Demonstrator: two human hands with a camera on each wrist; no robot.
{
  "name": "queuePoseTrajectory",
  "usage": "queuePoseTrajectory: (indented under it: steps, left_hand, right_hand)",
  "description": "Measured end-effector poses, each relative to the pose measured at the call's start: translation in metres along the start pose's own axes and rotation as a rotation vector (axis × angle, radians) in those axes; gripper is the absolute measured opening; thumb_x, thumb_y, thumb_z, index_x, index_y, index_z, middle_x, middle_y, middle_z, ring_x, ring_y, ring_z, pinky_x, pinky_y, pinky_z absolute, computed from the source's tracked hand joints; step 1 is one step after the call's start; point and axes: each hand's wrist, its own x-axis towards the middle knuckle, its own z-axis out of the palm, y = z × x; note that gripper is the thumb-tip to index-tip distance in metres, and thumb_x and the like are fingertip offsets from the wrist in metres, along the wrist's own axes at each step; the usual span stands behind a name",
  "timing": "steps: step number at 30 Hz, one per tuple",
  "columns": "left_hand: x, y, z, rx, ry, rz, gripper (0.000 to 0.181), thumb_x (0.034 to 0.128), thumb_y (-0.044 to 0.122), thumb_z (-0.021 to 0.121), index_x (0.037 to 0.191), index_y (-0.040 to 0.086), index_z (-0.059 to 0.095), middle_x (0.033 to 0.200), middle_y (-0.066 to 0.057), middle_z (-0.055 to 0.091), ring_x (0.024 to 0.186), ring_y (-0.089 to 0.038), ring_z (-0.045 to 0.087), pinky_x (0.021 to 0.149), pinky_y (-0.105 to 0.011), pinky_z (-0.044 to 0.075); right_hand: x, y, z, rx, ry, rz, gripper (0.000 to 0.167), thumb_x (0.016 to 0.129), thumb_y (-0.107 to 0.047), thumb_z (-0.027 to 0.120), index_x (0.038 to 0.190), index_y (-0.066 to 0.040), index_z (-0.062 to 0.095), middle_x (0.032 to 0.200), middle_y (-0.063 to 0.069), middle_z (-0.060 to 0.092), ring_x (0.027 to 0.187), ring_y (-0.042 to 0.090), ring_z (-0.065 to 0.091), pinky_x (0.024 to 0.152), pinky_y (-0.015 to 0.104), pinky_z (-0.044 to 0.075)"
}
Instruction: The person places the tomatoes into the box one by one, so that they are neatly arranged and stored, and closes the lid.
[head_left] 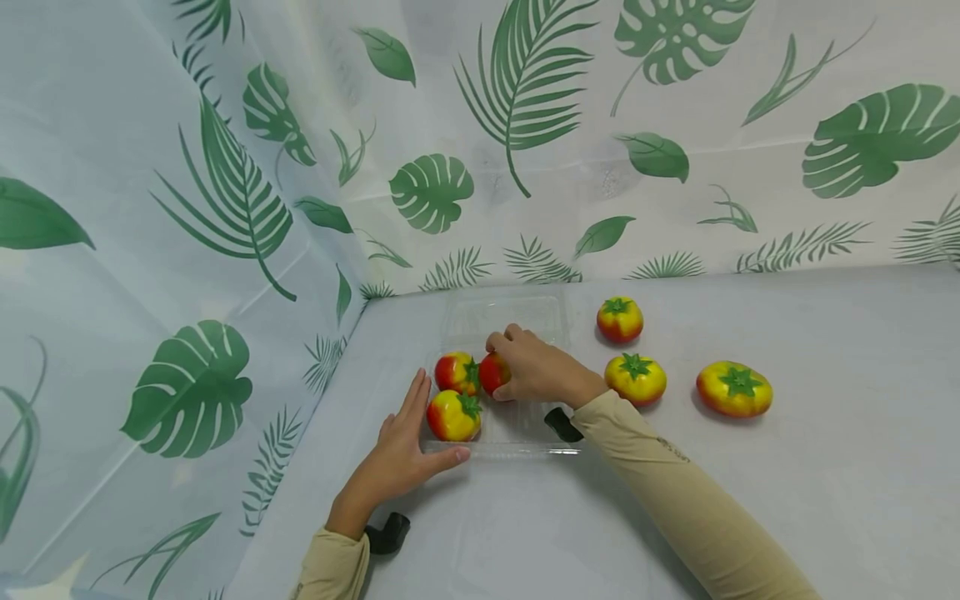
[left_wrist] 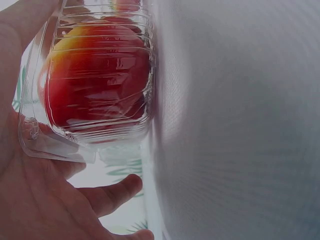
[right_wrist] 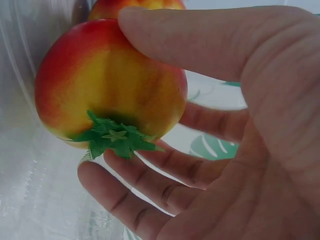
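A clear plastic container (head_left: 525,444) lies with its lid raised at the back. Two red-yellow fruits with green leaf tops, the rear one (head_left: 453,372) and the front one (head_left: 453,417), sit in its left part. The right hand (head_left: 542,369) grips a third fruit (right_wrist: 110,85) between thumb and fingers, inside the container beside the rear fruit. My left hand (head_left: 397,454) is spread at the container's left front corner, thumb along the front edge; in the left wrist view a fruit (left_wrist: 100,75) shows through the clear wall beside that hand (left_wrist: 45,195).
To the right of the container, three more fruits lie on the white table (head_left: 840,483): one at the back (head_left: 619,320), one nearer (head_left: 636,379), and one further right (head_left: 734,389). Leaf-patterned sheeting (head_left: 555,200) hangs behind and at the left.
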Motion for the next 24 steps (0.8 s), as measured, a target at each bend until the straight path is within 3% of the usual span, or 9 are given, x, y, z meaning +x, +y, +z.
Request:
queuePoseTrajectory:
  steps: [6, 14, 24]
  left_hand:
    - [0.0002, 0.0006, 0.0, 0.007, 0.0, -0.008, 0.124, 0.09, 0.061, 0.079, 0.173, 0.009, 0.003, 0.18, -0.004, -0.005, 0.163, -0.036, 0.014, 0.121, -0.077, 0.003]
    - [0.0003, -0.0005, 0.0006, 0.014, 0.001, -0.009, 0.124, 0.0898, 0.062, 0.078, 0.173, 0.01, 0.003, 0.18, -0.004, -0.005, 0.163, -0.036, 0.014, 0.121, -0.077, 0.004]
    - [-0.0008, 0.0012, 0.001, 0.013, 0.007, -0.025, 0.124, 0.089, 0.059, 0.081, 0.173, 0.011, 0.003, 0.18, -0.002, -0.005, 0.163, -0.035, 0.013, 0.122, -0.075, 0.002]
  right_hand:
    - [-0.0005, -0.0011, 0.0003, 0.018, -0.001, 0.017, 0.057, 0.092, -0.019, 0.088, 0.136, -0.007, 0.054, 0.127, 0.017, 0.053, 0.114, 0.03, 0.059, 0.098, 0.045, 0.059]
    - [-0.0024, -0.0018, -0.0027, -0.018, -0.002, 0.024, 0.053, 0.093, -0.02, 0.087, 0.138, -0.01, 0.062, 0.127, 0.017, 0.056, 0.113, 0.031, 0.058, 0.097, 0.046, 0.06]
    - [-0.0057, 0.0018, -0.0066, 0.032, -0.067, 0.016, 0.06, 0.093, -0.012, 0.084, 0.148, -0.009, 0.06, 0.131, 0.02, 0.054, 0.115, 0.032, 0.057, 0.102, 0.048, 0.057]
